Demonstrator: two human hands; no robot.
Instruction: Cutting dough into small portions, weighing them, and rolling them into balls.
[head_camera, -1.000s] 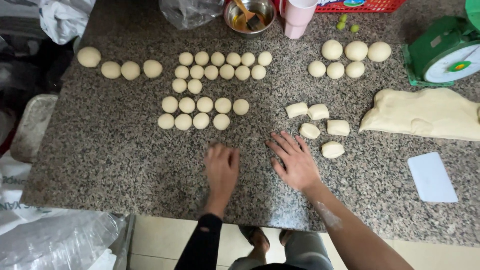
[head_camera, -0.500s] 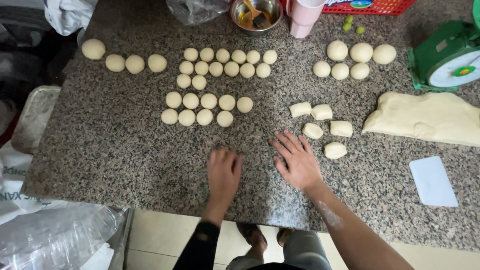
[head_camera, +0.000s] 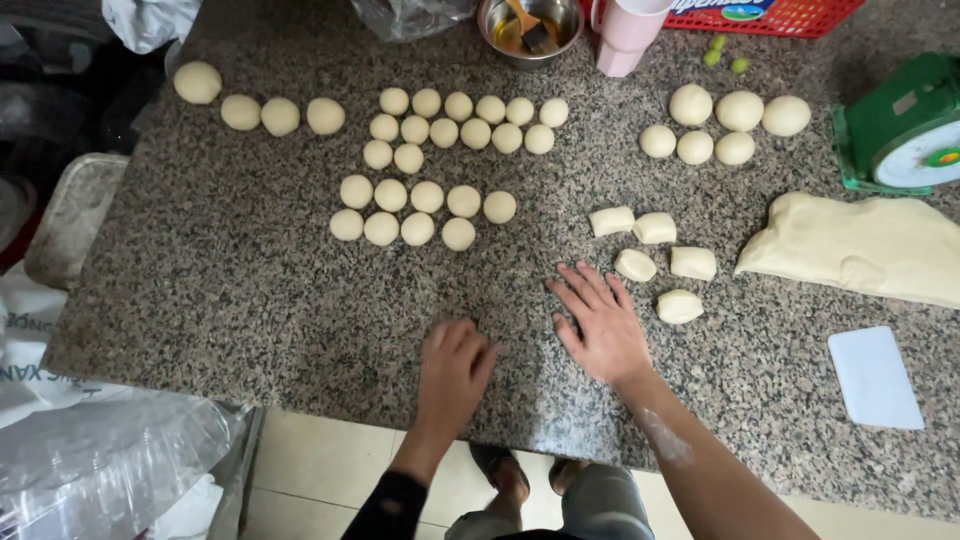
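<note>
Both hands lie palm down on the speckled granite table (head_camera: 200, 290) near the lower middle of the frame. The left hand (head_camera: 452, 372) is cupped with its fingers curled close together, and whatever sits beneath the palm is hidden, so I cannot tell whether it holds dough. The right hand (head_camera: 603, 325) lies flat with its fingers spread wide, holding nothing visible. Just right of it are five cut dough pieces (head_camera: 653, 259) (rough, not yet rounded), the nearest almost beside the fingertips. Rolled dough balls (head_camera: 427, 196) sit in rows above the hands, with larger balls (head_camera: 736, 122) at upper right. A dough slab (head_camera: 858, 245) and a green scale (head_camera: 905, 125) are cut off by the right edge. A white scraper (head_camera: 874, 376) lies at lower right.
</note>
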